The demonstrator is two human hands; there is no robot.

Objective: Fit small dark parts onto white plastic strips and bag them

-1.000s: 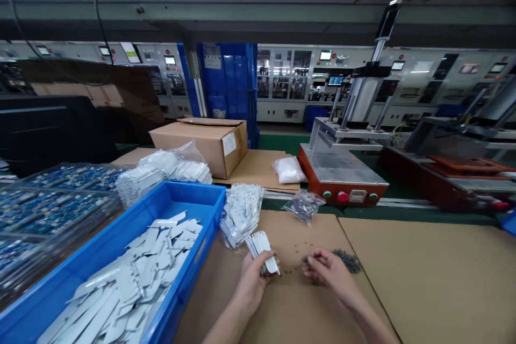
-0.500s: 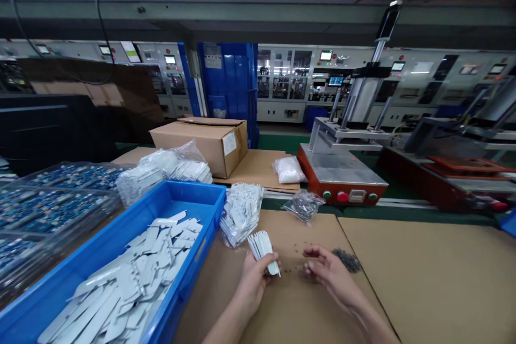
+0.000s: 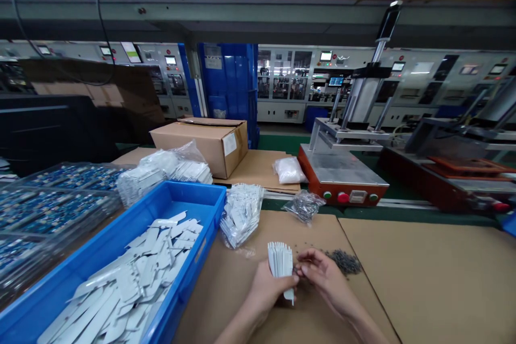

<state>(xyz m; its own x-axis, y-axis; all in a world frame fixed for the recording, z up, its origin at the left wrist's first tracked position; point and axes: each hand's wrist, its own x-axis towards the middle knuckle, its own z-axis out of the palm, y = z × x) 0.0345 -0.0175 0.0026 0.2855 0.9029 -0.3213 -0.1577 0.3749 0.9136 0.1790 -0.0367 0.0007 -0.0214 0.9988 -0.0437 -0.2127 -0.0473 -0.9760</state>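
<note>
My left hand is closed round a fanned stack of thin white plastic strips, held upright above the cardboard. Close beside the stack, on its right edge, my right hand has its thumb and fingertips pinched together. Whatever sits between those fingertips is too small to make out. Behind the right hand lies a pile of small dark grey parts, with a few loose ones scattered near it. To the left, a blue bin holds many loose white strips.
Bagged white strips lie beside the bin. A clear bag of small parts sits before a press with a red-brown base. Trays of blue circuit boards stand at left. A cardboard box is behind.
My left hand has moved right and slightly down, turning the stack more upright. My right hand has shifted a little left, so the two hands are now almost together.
</note>
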